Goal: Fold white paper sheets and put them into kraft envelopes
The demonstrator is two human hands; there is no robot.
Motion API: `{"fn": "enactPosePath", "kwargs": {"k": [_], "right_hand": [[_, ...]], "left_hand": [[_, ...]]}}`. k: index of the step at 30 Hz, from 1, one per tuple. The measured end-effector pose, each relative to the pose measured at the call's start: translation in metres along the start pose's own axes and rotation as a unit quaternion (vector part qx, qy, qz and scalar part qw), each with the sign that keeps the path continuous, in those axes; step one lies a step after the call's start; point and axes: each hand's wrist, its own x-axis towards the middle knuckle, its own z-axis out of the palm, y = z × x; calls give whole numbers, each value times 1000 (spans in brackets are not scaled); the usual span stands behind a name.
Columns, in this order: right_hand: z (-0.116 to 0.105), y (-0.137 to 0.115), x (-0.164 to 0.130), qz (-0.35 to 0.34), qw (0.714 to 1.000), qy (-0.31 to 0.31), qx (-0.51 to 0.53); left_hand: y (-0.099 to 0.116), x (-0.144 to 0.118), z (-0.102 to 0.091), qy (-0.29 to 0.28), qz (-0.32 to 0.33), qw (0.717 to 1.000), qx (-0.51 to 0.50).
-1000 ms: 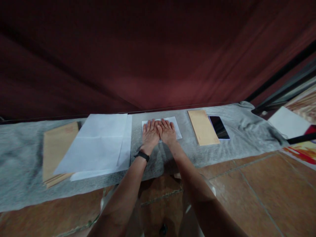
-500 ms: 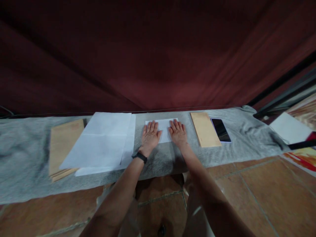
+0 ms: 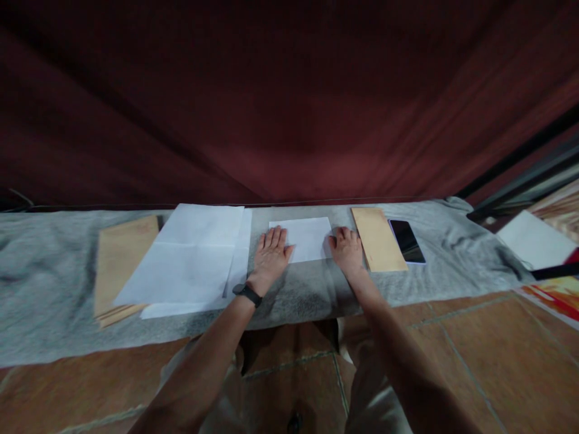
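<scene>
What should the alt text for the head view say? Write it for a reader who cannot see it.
A person's left hand lies flat on the left edge of a folded white sheet on a grey cloth, while the right hand rests at its right edge. Larger white sheets lie to the left; a brown envelope and a phone lie to the right.

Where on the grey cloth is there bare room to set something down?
Bare grey cloth lies left of the brown envelopes, and right of the phone. The middle is crowded: left hand, folded paper, right hand, single envelope.
</scene>
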Motion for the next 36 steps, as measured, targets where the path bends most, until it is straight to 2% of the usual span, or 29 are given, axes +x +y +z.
{"fn": "enactPosePath", "kwargs": {"k": [4,8,12,15,17,20,22,25,27,28,31,34,36], "right_hand": [[-12,3,-2,45,997,-47,44],[-11,5,0,82,985,-69,135],[-8,5,5,126,949,-103,270],[-17,5,13,149,882,-123,430],[-29,7,17,161,809,-92,558],[-51,9,20,156,698,-46,697],[-64,5,17,139,651,-49,745],[-73,-9,9,105,607,-80,783],[-75,-22,4,86,606,-103,784],[-76,-28,2,76,617,-113,775],[-76,-42,-1,40,673,-132,726],[-69,-45,5,18,720,-122,683],[-56,-41,11,52,761,-86,641]], "left_hand": [[-2,-3,-3,2,3,1000,2],[1,-3,-4,0,0,1000,0],[6,-1,-5,-9,-12,1000,-5],[10,2,-9,-2,-15,999,-42],[15,4,-14,8,5,995,-95],[27,4,-23,21,82,978,-188],[40,1,-29,42,120,964,-233],[62,-5,-35,80,116,943,-303],[75,-8,-38,102,78,925,-357],[80,-9,-40,111,54,915,-384],[90,-9,-41,116,-27,868,-481],[93,-8,-36,99,-113,772,-618],[92,-9,-30,89,-186,698,-686]]}}
